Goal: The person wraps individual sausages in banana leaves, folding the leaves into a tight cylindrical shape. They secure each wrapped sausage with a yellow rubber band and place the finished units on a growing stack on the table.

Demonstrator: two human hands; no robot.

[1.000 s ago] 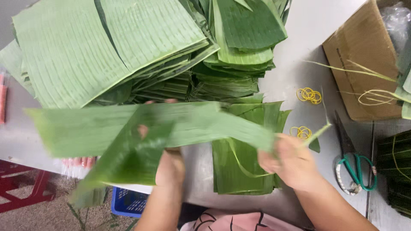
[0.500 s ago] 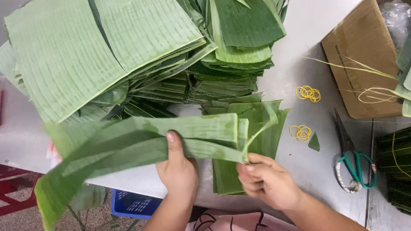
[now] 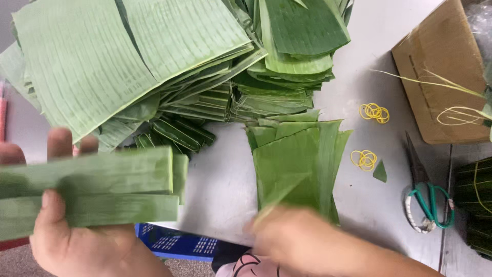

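Head view. Left hand (image 3: 77, 241), lower left of the frame: grip pressed together on a folded banana-leaf strip (image 3: 97, 190), thumb across the front, fingertips showing behind its upper edge. Strip's long axis runs left–right; its free cut end points right, toward frame centre. Pale green, ribbed, folded in several layers. Right hand (image 3: 302, 241), bottom centre, is blurred; it rests at the near edge of a small leaf stack (image 3: 302, 159) on the grey table (image 3: 220, 174); cannot tell whether its grip is spread or pinching. The stack lies right of the strip, nearer the right hand. Farther out: large leaf pile (image 3: 128, 61) upper left, yellow rubber bands (image 3: 374, 112), green-handled scissors (image 3: 425, 195), cardboard box (image 3: 435, 87) at right.
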